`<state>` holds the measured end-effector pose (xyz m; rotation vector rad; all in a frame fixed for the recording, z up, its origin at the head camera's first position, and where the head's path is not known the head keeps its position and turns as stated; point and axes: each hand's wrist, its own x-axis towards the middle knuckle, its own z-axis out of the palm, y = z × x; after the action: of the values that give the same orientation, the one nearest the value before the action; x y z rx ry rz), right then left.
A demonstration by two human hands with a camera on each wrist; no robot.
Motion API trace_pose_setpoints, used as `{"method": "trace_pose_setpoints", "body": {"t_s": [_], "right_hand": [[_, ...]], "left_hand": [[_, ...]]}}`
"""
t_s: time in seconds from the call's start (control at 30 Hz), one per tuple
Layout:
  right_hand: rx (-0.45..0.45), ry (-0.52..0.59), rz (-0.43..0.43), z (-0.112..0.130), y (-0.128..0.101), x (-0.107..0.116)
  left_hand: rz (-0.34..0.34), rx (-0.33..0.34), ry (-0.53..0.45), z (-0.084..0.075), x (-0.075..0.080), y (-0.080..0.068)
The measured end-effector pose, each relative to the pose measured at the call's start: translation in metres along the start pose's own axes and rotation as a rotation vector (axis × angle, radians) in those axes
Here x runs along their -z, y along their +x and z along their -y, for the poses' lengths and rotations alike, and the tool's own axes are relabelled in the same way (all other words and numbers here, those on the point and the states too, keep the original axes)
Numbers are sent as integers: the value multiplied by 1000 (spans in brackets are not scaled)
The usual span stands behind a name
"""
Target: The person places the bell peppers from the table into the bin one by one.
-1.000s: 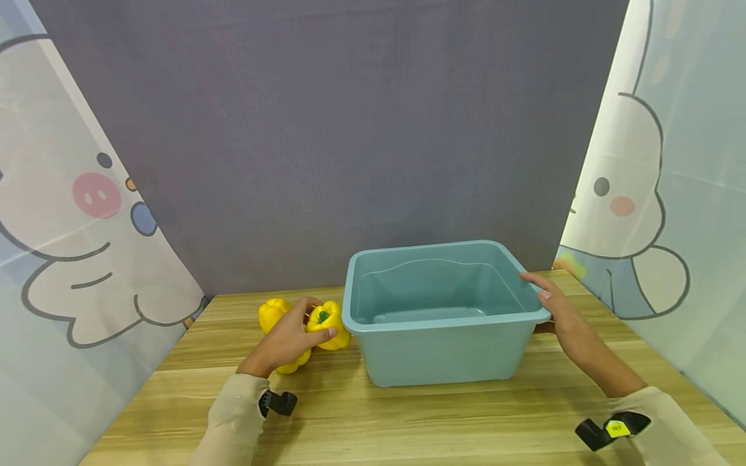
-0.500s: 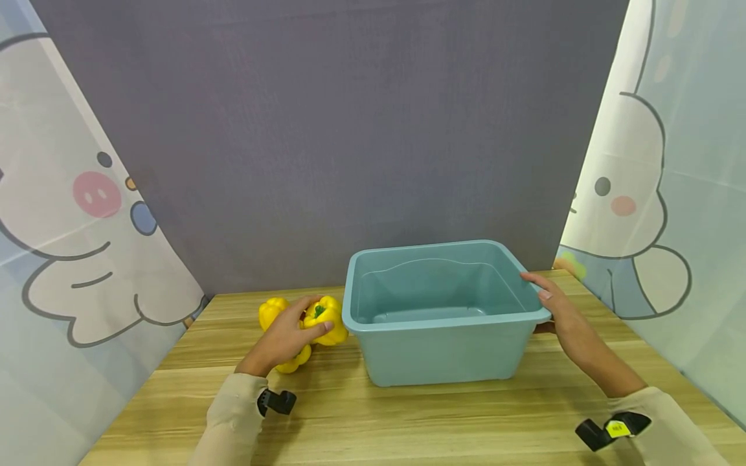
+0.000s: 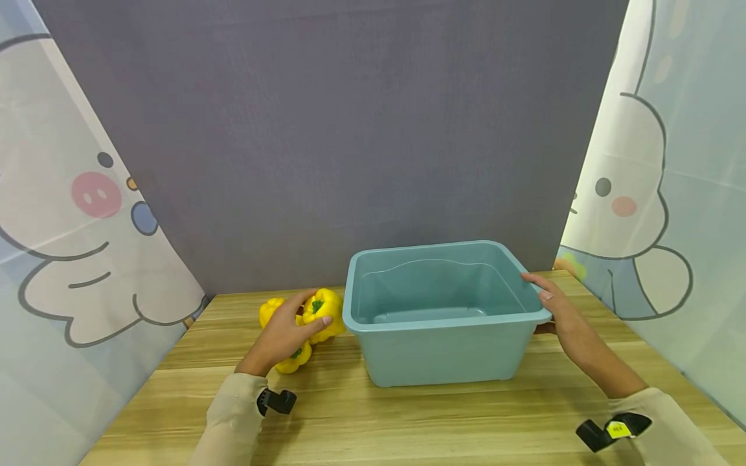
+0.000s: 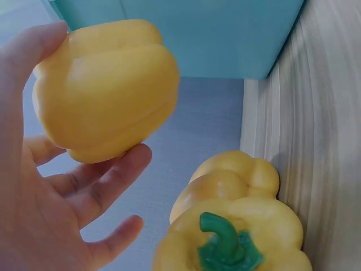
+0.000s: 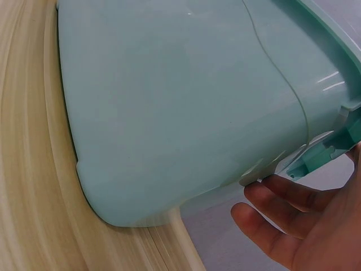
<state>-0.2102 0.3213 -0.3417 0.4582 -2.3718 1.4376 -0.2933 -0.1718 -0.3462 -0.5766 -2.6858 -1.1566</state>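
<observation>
A yellow bell pepper (image 3: pixel 331 316) with a green stem is held between the thumb and fingers of my left hand (image 3: pixel 284 335). In the left wrist view this pepper (image 4: pixel 107 93) is lifted off the table. Below and behind it lie more yellow bell peppers, one at the back (image 3: pixel 269 309) and one nearer (image 3: pixel 296 360), partly hidden by the hand. My right hand (image 3: pixel 557 309) grips the right rim of a blue-green plastic bin (image 3: pixel 440 356), thumb on top. From the right wrist, its fingers (image 5: pixel 282 212) show under the rim of the bin's side wall.
The bin stands upright on a wood-grain table (image 3: pixel 431 427), just right of the held pepper. A grey cloth (image 3: pixel 373 142) hangs behind the table. Cartoon-printed curtains (image 3: pixel 64 272) close off both sides.
My left hand has raised the bell pepper off the table, slightly up and to the left, uncovering more of the nearer pepper. The right hand and the bin have stayed put.
</observation>
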Motion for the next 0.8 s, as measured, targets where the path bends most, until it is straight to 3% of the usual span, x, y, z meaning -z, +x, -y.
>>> {"method": "trace_pose_setpoints", "body": {"t_s": [0.33,0.8], "right_hand": [[3,-11,12,2,-1,0],[-10,-4,8,-1,-1,1]], "left_hand": [[-68,-37,0,-1,1,0],[-151,-44,-144,-5,3,1]]}}
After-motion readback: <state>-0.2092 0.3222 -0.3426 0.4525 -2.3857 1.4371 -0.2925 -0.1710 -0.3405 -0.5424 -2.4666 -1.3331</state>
